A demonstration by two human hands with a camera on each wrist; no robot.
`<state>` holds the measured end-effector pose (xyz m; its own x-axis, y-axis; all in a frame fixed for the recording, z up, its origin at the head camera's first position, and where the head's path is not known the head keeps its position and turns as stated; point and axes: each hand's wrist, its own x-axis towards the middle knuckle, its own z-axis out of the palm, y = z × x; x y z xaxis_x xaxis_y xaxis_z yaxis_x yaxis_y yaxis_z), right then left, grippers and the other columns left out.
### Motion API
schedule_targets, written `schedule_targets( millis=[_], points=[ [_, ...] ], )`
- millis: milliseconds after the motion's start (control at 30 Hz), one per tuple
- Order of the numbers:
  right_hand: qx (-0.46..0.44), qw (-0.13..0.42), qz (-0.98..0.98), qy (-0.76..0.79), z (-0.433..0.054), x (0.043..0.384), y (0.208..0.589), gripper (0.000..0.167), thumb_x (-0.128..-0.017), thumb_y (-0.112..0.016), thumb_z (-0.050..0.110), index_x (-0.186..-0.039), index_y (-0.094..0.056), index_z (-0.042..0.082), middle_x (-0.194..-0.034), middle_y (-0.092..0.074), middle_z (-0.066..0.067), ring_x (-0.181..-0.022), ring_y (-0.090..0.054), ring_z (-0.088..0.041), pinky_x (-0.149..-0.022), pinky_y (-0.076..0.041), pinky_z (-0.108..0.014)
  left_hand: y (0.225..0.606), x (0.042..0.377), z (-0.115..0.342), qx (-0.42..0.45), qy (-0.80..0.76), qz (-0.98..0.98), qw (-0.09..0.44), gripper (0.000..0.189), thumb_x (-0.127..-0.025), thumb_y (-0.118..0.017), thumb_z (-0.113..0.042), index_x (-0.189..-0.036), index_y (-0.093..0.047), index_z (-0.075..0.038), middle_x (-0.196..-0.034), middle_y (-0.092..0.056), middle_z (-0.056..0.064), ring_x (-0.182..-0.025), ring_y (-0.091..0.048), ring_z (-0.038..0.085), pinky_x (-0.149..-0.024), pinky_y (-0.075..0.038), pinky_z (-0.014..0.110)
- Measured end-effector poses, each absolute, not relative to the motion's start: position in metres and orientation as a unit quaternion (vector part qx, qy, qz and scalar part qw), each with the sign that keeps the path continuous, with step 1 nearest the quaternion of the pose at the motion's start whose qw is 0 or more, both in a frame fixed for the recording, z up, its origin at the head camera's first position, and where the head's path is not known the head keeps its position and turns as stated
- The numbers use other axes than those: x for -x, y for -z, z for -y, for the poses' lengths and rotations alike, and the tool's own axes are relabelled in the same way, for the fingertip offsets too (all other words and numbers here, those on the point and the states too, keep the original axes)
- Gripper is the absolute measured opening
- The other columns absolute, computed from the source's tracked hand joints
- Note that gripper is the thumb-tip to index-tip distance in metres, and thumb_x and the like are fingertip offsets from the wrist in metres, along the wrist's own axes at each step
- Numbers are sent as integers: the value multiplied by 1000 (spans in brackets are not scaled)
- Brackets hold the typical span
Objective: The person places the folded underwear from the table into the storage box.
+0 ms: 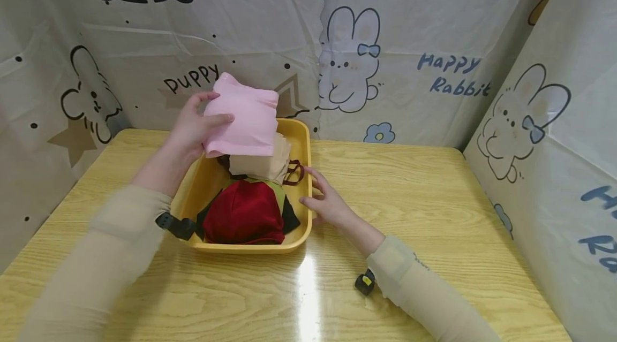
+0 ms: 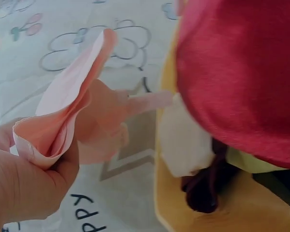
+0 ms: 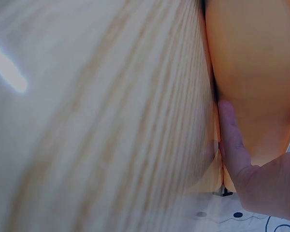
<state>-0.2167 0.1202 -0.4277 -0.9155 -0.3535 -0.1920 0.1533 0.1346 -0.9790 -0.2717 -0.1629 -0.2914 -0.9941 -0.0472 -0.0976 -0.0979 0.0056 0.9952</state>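
In the head view my left hand [image 1: 195, 125] pinches a soft pink folded piece of cloth [image 1: 246, 117], held up over the far end of a yellow plastic bin [image 1: 306, 144]. The left wrist view shows the cloth [image 2: 63, 106] doubled over between thumb and fingers, its layers parted at the edge. My right hand [image 1: 330, 200] touches the bin's right side with relaxed fingers. From the right wrist, one finger of that hand [image 3: 268, 186] lies along the bin's outer wall [image 3: 256, 72]. Inside the bin are a dark red cloth item [image 1: 246, 213] and a beige cloth item [image 1: 277, 162].
A dark red strap loop [image 1: 293, 173] lies by the bin's right wall. Green and black fabric [image 1: 289, 216] shows around the red item. The bin stands on a wood-grain table [image 1: 385, 197], and a printed curtain [image 1: 270, 21] hangs behind it.
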Motion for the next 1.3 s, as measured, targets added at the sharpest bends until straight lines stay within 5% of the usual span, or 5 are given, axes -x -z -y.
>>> schedule_targets(
  millis=[433,667,1300],
  points=[
    [61,197,-725,657,-121,217,430,76,-85,-60,8,-146,-27,39,-152,-23,-10,-122,-46,-42,-62,-56,-49,325,293,154,34,-672,-738,47,62,-85,-67,-7,-135,-34,-20,-128,-39,16,-85,-57,16,-66,-53,22],
    [60,202,-727,654,-121,217,428,77,-86,-60,8,-146,-25,40,-153,-22,-8,-122,-46,-43,-61,-55,-49,337,300,160,46,-661,-745,72,66,-86,-66,-7,-140,-30,-15,-149,-22,13,-103,-48,22,-70,-50,16],
    [70,229,-722,649,-120,205,398,78,-87,-57,5,-150,-19,32,-156,-12,-16,-125,-42,-46,-69,-54,-53,365,312,166,56,-653,-745,128,65,-88,-63,-9,-141,-26,-16,-148,-16,14,-98,-49,20,-69,-49,16]
  ],
)
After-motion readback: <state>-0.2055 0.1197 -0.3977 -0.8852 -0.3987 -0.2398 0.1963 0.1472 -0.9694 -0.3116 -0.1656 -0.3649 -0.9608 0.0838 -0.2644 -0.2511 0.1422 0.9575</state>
